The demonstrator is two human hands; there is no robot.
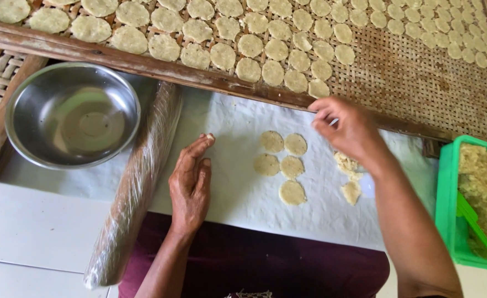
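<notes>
Dough discs (281, 161), five of them, pale, flat and roughly round with slightly ragged rims, are laid in a close cluster on the white sheet (238, 193) near its middle, some touching at their edges. Nearest the viewer, a dark maroon cloth (265, 270) is seen below the sheet's near edge. The left hand (191, 185) is laid flat on the sheet, palm down with fingers extended together, just beside the cluster and not touching it. Along the sheet's left edge a long roller wrapped in clear, crinkled film (136, 185) is set lengthwise. Crumbly off-white scraps of dough (349, 175) are seen to the right of the discs, partly hidden by the right arm. At the right edge a green plastic basket (446, 193) is filled with coarse, yellowish crumbled dough. The right hand (345, 128) is raised at the sheet's far edge, its fingers curled and drawn together; whether anything is pinched cannot be told. At the far left a shiny round steel bowl (72, 113) is placed. Farthest off, a woven bamboo tray with a worn wooden frame (420, 83) is covered with rows of similar discs.
</notes>
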